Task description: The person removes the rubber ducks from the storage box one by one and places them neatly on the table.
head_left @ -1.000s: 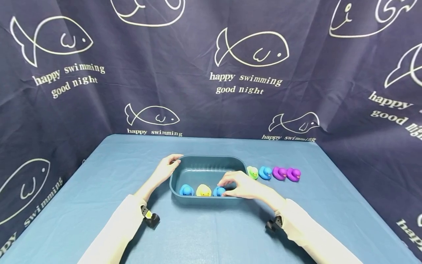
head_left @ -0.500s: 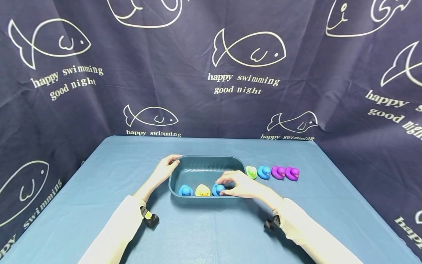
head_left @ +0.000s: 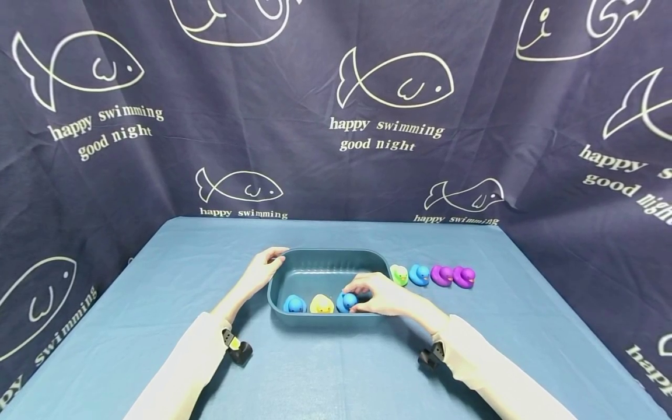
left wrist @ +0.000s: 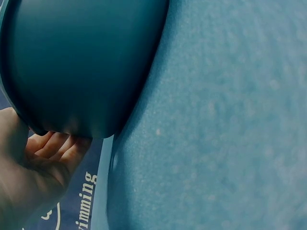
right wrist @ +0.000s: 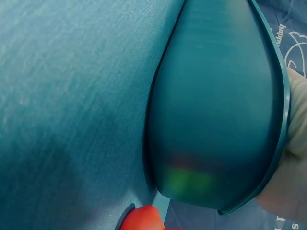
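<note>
Pinches blue duck [head_left: 345, 301] from its right with right hand [head_left: 382, 295], lower centre of frame, gripping bin [head_left: 325, 319] upper-left with left hand [head_left: 261, 270].

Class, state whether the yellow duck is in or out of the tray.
In: the yellow duck shows inside the tray, behind its near wall, between two blue ducks.

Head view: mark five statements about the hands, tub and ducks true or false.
1. The left hand holds the tub's left end. True.
2. In the tub, a yellow duck sits between two blue ducks. True.
3. The right hand grips the yellow duck. False: it grips the tub's right-hand blue duck.
4. Two purple ducks are inside the tub. False: they stand on the table.
5. A green duck stands outside the tub. True.
</note>
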Tool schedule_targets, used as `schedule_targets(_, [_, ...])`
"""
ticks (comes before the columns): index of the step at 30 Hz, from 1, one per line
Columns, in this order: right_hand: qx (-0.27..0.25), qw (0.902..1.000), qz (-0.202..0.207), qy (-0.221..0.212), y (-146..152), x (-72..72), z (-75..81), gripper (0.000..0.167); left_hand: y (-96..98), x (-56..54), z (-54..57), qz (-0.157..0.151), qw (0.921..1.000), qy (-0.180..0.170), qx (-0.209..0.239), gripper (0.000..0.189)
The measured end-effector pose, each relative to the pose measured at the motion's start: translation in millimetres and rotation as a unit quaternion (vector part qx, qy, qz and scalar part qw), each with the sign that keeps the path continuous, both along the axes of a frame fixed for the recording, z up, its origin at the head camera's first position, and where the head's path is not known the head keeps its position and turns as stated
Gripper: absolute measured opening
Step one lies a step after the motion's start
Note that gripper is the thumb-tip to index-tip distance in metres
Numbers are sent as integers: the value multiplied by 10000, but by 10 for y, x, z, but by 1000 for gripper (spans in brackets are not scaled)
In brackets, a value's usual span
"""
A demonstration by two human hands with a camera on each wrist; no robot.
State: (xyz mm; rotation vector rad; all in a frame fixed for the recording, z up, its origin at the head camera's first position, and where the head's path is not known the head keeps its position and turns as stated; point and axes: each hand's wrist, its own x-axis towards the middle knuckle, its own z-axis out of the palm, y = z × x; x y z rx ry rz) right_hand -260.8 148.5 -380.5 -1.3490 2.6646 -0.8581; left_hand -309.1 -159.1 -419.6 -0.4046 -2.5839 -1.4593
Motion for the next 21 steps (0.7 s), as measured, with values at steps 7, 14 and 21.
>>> schedule_targets(7, [-11,10000,41,-80,-12,-6,3,31,-8,-2,-4,-16,10000,-14,52,31])
schedule_targets(14, [55,9998,-40,-194,-13,9,32,35,-7,-2,9,-38,10000,2,35,31])
schedule_targets(21, [33,9997,-200,-131,-11,20,18,36,-7,10,13,-21,10000,-34,44,31])
